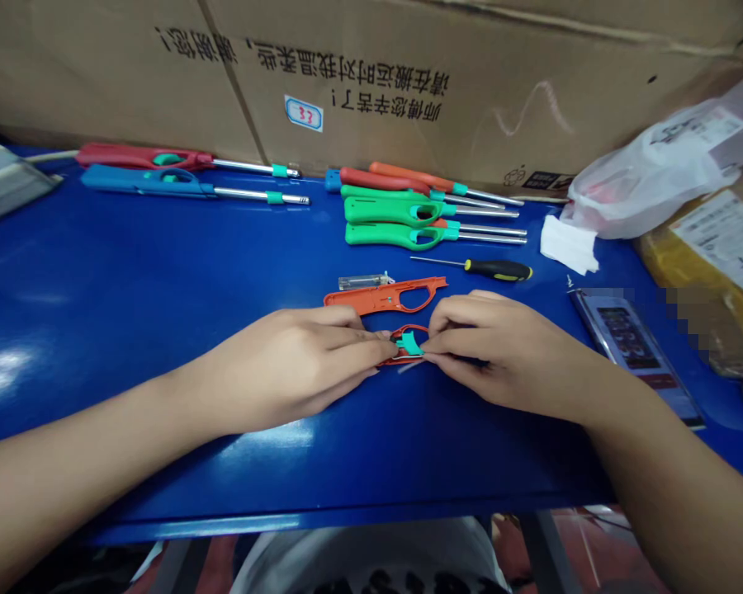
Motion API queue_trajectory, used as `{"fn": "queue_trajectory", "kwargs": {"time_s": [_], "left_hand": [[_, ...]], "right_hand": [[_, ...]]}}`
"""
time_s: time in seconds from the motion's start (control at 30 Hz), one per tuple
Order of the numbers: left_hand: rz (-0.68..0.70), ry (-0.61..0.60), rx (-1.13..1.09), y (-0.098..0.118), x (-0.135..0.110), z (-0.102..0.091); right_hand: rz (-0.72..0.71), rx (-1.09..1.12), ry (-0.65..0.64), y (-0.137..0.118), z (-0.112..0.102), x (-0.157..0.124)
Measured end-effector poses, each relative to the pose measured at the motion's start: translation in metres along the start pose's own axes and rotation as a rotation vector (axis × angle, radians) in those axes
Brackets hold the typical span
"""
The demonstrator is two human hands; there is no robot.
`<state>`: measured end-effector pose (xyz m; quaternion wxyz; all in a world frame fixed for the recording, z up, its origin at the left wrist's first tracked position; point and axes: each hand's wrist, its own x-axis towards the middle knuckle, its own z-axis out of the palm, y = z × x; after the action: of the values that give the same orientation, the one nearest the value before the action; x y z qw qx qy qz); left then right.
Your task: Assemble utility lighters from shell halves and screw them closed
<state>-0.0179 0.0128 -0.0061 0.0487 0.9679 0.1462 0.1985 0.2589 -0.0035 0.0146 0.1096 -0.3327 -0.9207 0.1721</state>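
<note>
My left hand (297, 359) is closed around an orange lighter casing half (402, 360) low over the table, hiding its handle end. A teal trigger (413, 343) sits in that casing's loop, between my two hands. My right hand (501, 351) pinches at the right end of the casing, beside the trigger; its fingertips cover what exactly they grip. A thin clear strip or tube (410, 366) sticks out below the casing. Just behind my hands lies the other orange casing half (377, 299), inner side up, with a clear fuel tank (362, 282) behind it.
A screwdriver (499, 270) lies behind my right hand. Several assembled lighters, including a blue one (142, 180) and a green one (390, 237), line the back by a cardboard box (347, 49). At right are a phone (631, 346), white paper (568, 245) and a plastic bag (650, 165).
</note>
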Motion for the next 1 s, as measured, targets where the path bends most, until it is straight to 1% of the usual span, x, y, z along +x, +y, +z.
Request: {"fn": "queue_trajectory", "kwargs": {"time_s": [0.1, 0.17, 0.27, 0.37, 0.47, 0.57, 0.67, 0.77, 0.87, 1.0], "left_hand": [[-0.016, 0.003, -0.062, -0.001, 0.0, 0.0], [-0.064, 0.007, -0.131, 0.0, 0.0, 0.0], [-0.191, -0.002, -0.257, 0.004, 0.003, 0.001], [-0.339, 0.026, -0.337, 0.008, 0.005, 0.003], [-0.433, 0.043, -0.398, 0.01, 0.006, 0.006], [-0.445, 0.062, -0.398, 0.01, 0.006, 0.007], [-0.432, 0.086, -0.385, 0.011, 0.007, 0.009], [-0.44, 0.106, -0.418, 0.013, 0.009, 0.012], [-0.479, 0.138, -0.448, 0.015, 0.012, 0.016], [-0.513, 0.153, -0.473, 0.016, 0.014, 0.019]], "right_hand": [[0.119, 0.152, 0.019, -0.001, 0.0, 0.001], [0.232, 0.286, 0.027, 0.0, 0.0, 0.003], [0.377, 0.389, 0.025, 0.002, 0.0, 0.006], [0.437, 0.413, 0.016, 0.002, 0.001, 0.008], [0.458, 0.412, 0.036, -0.002, 0.003, 0.01], [0.453, 0.387, 0.096, -0.005, 0.006, 0.011], [0.405, 0.358, 0.126, -0.004, 0.009, 0.011], [0.343, 0.311, 0.133, -0.003, 0.012, 0.01], [0.286, 0.294, 0.119, -0.003, 0.015, 0.009], [0.256, 0.299, 0.116, -0.004, 0.018, 0.009]]}}
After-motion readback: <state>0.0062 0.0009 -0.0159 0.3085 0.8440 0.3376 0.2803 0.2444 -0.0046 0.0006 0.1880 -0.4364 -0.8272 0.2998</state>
